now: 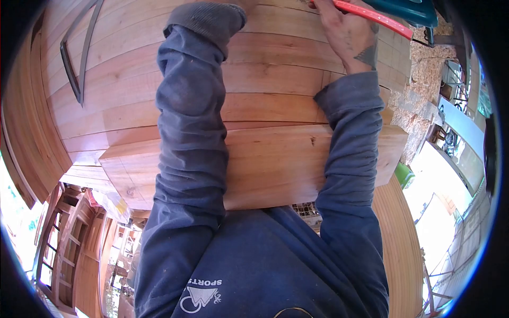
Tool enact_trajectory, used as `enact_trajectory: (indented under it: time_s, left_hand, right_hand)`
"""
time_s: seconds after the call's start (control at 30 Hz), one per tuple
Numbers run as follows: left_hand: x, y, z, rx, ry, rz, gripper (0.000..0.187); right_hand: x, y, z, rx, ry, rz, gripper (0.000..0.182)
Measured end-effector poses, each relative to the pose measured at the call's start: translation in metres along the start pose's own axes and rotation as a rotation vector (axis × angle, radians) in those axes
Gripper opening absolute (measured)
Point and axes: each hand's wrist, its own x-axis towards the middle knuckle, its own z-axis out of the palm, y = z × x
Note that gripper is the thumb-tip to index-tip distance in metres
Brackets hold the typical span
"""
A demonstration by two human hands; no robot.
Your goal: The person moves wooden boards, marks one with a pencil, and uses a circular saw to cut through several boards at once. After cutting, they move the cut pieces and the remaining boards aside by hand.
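At the top right, my right hand (344,34) is partly visible, its fingertips cut off by the upper edge. A curved red strip with small pale dots (389,25) runs across it, and the fingers look closed around its upper part. Just beyond the strip is a teal object (416,11). Only a sliver of my left hand (248,4) shows past the cuff; its fingers are out of frame. Both forearms reach over a thick wooden beam (275,164) and joined wooden boards (275,79).
A dark, bent metal frame (69,66) lies on the boards at the upper left. Wooden shelving (66,249) stands at the lower left. Wood shavings (424,90) cover the ground at the right, near a green object (404,175).
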Motion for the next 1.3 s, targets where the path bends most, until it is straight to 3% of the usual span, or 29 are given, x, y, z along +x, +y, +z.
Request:
enact_trajectory:
  time_s: [0.57,0.67,0.77,1.3]
  left_hand:
    - [0.000,0.001,0.001,0.004,-0.009,0.000,0.026]
    - [0.000,0.000,0.000,-0.004,-0.008,0.003,0.027]
    - [-0.001,0.002,-0.002,-0.004,-0.023,-0.016,0.027]
    - [-0.002,0.006,-0.005,-0.044,-0.026,-0.028,0.027]
  right_hand:
    - [0.001,0.000,-0.006,-0.072,-0.014,-0.025,0.021]
    - [0.007,0.012,0.001,0.172,0.036,0.078,0.018]
    - [0.004,-0.004,-0.004,-0.049,0.040,0.089,0.016]
    - [0.003,0.001,-0.005,-0.056,-0.002,-0.006,0.020]
